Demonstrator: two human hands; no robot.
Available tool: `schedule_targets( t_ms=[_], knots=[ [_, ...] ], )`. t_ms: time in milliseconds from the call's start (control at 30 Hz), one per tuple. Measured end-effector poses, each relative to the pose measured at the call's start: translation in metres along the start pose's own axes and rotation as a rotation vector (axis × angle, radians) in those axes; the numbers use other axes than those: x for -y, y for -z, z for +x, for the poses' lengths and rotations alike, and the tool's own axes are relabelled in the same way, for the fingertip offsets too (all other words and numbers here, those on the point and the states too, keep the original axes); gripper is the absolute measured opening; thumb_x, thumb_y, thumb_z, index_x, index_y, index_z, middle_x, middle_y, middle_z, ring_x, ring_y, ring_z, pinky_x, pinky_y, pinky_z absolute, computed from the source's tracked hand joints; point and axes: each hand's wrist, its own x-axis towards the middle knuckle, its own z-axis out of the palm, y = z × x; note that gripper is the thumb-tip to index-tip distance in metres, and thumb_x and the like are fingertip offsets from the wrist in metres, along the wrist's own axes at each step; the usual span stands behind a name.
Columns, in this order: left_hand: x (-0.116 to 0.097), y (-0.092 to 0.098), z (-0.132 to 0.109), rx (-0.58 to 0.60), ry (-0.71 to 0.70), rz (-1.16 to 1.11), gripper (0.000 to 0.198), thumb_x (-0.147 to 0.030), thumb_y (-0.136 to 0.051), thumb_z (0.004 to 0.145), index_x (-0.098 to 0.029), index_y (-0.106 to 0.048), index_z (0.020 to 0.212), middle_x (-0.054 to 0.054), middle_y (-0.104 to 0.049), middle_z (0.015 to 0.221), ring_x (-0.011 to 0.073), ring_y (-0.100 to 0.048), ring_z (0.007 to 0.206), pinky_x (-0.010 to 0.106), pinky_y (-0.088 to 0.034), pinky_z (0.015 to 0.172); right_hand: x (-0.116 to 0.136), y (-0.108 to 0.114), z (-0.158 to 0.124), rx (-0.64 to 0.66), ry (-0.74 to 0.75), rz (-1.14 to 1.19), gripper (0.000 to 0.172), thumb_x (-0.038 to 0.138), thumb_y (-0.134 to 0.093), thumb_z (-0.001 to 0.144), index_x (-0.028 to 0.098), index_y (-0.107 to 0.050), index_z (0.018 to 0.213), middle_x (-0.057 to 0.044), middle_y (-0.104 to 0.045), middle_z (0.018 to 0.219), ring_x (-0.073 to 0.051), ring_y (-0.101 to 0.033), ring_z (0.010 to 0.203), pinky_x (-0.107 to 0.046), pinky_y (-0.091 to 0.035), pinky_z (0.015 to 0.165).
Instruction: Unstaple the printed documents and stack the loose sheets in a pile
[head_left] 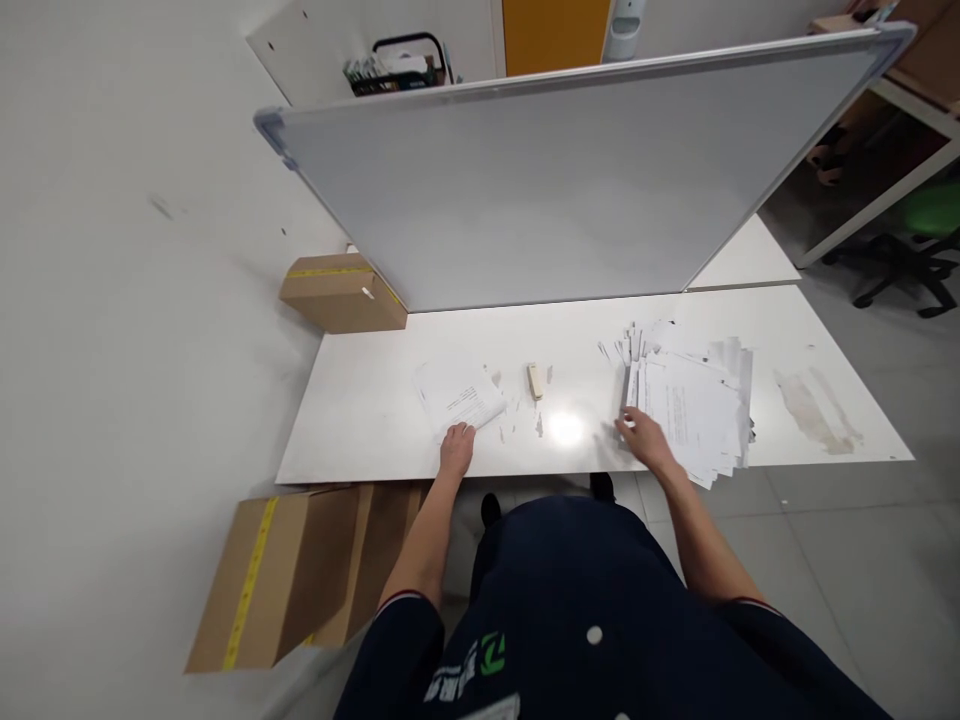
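Observation:
A printed paper (466, 400) lies on the white table, left of the middle. My left hand (457, 450) is at its near edge, fingers closed together on the paper. A pile of printed sheets (686, 415) spreads over the right part of the table, its edges uneven. My right hand (643, 437) is at the pile's left edge, thumb and fingers curled with a small gap between them. Between the two hands, farther back, is a small cream-coloured stapler (534, 381).
A whiteboard (555, 190) stands upright along the back of the table (360, 400). One cardboard box (345, 295) sits at the back left corner. Below the left end are open cardboard boxes (262, 580). A green chair (930, 215) stands far right.

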Motion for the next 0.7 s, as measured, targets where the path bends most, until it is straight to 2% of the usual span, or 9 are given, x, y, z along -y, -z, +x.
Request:
schedule_targets(
  t_ms=[133, 233, 333, 400, 467, 600, 700],
  knots=[
    [-0.001, 0.005, -0.002, -0.05, 0.025, -0.035, 0.027, -0.013, -0.034, 0.083, -0.017, -0.061, 0.085, 0.013, -0.06, 0.089, 0.0233, -0.051, 0.093, 0.037, -0.04, 0.083, 0.031, -0.047, -0.007, 0.207, 0.101, 0.105, 0.027, 0.029, -0.058, 0.074, 0.02, -0.06, 0.099, -0.007, -0.062, 0.095, -0.018, -0.058, 0.08, -0.03, -0.041, 0.079],
    [-0.009, 0.007, -0.01, -0.114, 0.046, -0.078, 0.033, -0.018, -0.027, 0.086, -0.016, -0.059, 0.091, 0.013, -0.059, 0.091, 0.0231, -0.051, 0.094, 0.037, -0.04, 0.084, 0.049, -0.07, -0.01, 0.357, 0.112, 0.209, 0.022, 0.035, -0.058, 0.075, 0.02, -0.061, 0.091, -0.005, -0.064, 0.089, -0.016, -0.059, 0.074, -0.028, -0.044, 0.075],
    [-0.025, 0.006, -0.024, -0.132, 0.004, -0.136, 0.034, -0.019, -0.026, 0.087, -0.017, -0.058, 0.097, 0.011, -0.06, 0.097, 0.0215, -0.05, 0.096, 0.037, -0.039, 0.086, 0.061, -0.085, -0.005, 0.494, 0.061, 0.322, 0.038, 0.05, -0.044, 0.081, 0.017, -0.059, 0.093, -0.008, -0.064, 0.089, -0.015, -0.061, 0.067, -0.027, -0.048, 0.064],
    [-0.037, 0.004, -0.037, -0.104, -0.069, -0.18, 0.03, -0.02, -0.03, 0.086, -0.019, -0.059, 0.095, 0.009, -0.061, 0.096, 0.02, -0.051, 0.096, 0.035, -0.038, 0.087, 0.066, -0.094, 0.002, 0.569, 0.013, 0.388, 0.052, 0.057, -0.031, 0.083, 0.014, -0.055, 0.101, -0.012, -0.064, 0.091, -0.015, -0.062, 0.066, -0.027, -0.05, 0.059],
    [-0.049, 0.001, -0.05, -0.06, -0.149, -0.221, 0.026, -0.02, -0.036, 0.084, -0.02, -0.06, 0.092, 0.007, -0.062, 0.094, 0.0191, -0.052, 0.096, 0.034, -0.039, 0.087, 0.068, -0.102, 0.009, 0.634, -0.086, 0.453, 0.056, 0.059, -0.032, 0.082, 0.012, -0.052, 0.107, -0.013, -0.063, 0.094, -0.017, -0.063, 0.069, -0.029, -0.052, 0.059],
    [-0.064, -0.001, -0.067, 0.031, -0.274, -0.288, 0.02, -0.023, -0.045, 0.081, -0.023, -0.063, 0.089, 0.005, -0.064, 0.091, 0.0179, -0.053, 0.097, 0.033, -0.039, 0.087, 0.061, -0.12, 0.018, 0.676, -0.265, 0.45, 0.048, 0.05, -0.053, 0.076, 0.01, -0.055, 0.102, -0.014, -0.061, 0.097, -0.021, -0.062, 0.077, -0.033, -0.051, 0.064],
    [-0.062, 0.0, -0.065, 0.076, -0.22, -0.317, 0.017, -0.032, -0.052, 0.078, -0.024, -0.064, 0.087, 0.005, -0.064, 0.092, 0.0182, -0.054, 0.095, 0.033, -0.039, 0.089, 0.044, -0.13, 0.017, 0.619, -0.303, 0.372, 0.035, 0.036, -0.053, 0.081, 0.011, -0.054, 0.106, -0.01, -0.056, 0.106, -0.021, -0.057, 0.09, -0.036, -0.049, 0.074]
  ],
)
